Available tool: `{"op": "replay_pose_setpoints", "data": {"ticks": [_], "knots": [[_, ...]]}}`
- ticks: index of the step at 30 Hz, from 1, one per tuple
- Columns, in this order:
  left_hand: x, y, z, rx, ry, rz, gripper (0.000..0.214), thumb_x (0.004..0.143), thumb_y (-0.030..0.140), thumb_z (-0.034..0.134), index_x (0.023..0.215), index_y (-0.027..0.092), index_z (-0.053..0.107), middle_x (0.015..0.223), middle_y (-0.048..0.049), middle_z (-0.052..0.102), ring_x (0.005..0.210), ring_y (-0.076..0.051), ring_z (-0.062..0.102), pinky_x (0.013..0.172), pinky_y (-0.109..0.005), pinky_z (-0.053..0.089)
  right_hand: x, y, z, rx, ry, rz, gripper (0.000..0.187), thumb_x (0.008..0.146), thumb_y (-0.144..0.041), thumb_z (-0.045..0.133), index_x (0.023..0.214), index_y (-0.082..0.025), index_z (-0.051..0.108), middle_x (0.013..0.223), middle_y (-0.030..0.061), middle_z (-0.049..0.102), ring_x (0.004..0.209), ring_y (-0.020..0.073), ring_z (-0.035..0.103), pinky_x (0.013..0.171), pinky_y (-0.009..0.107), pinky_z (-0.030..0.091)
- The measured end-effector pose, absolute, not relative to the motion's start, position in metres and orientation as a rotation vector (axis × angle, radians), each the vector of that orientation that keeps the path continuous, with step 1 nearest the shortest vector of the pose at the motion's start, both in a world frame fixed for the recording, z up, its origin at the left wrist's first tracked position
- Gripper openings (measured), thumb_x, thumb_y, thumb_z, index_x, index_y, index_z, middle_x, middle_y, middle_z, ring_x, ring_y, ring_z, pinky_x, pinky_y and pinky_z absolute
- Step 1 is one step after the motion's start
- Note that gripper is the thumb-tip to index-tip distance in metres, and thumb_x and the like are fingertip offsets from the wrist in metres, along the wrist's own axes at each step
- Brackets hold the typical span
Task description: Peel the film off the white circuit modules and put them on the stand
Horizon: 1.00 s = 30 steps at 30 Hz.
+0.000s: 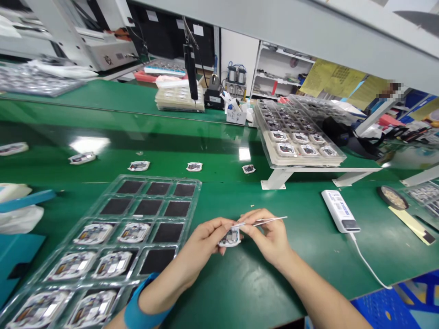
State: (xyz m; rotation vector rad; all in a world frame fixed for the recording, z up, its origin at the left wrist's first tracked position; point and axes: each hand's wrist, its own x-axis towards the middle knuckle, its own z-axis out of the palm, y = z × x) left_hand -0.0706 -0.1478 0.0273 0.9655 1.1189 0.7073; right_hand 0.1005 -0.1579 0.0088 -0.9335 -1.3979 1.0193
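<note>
At three o'clock from the clear plastic compartmented tray, my left hand pinched the small, rounded, white-framed circuit module, seemingly to steady it against the slim whitish tweezers my right hand pinched.

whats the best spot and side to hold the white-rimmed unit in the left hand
I'd pinch the unit at its left edge, coming from the left: it is flat, with parts exposed on its upper face, so an edge hold should leave that face open to the thin tool in the right hand.
</note>
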Motion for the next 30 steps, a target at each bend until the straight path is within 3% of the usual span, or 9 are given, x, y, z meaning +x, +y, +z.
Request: {"op": "replay_pose_setpoints", "data": {"ticks": [20,30], "knots": [[-0.0697,-0.1484,0.0278,1.027,1.144,0.721,0.03,0.076,0.047,0.066,0.08,0.018,0.072,0.065,0.001,0.059,0.055,-0.012,0.046,0.051,-0.023,0.036,0.1008,-0.1589,0.0081,-0.974,-1.386,0.974,0.008,0.086,-0.029,0.071,0.084,-0.023,0.066,0.083,0.0039,0.075,0.08,0.0202,0.073,0.076,0.036,0.061],[-0.0678,-0.1494,0.0245,1.038,1.139,0.74,0.029,0.077,0.046,0.066,0.078,0.018,0.073,0.066,0.0005,0.059,0.06,-0.014,0.047,0.052,-0.023,0.037,0.0993,-0.157,0.0074,-0.929,-1.473,0.851,0.006,0.084,-0.018,0.072,0.083,-0.024,0.069,0.077,0.0014,0.077,0.075,0.0199,0.075,0.088,0.042,0.058]]}}
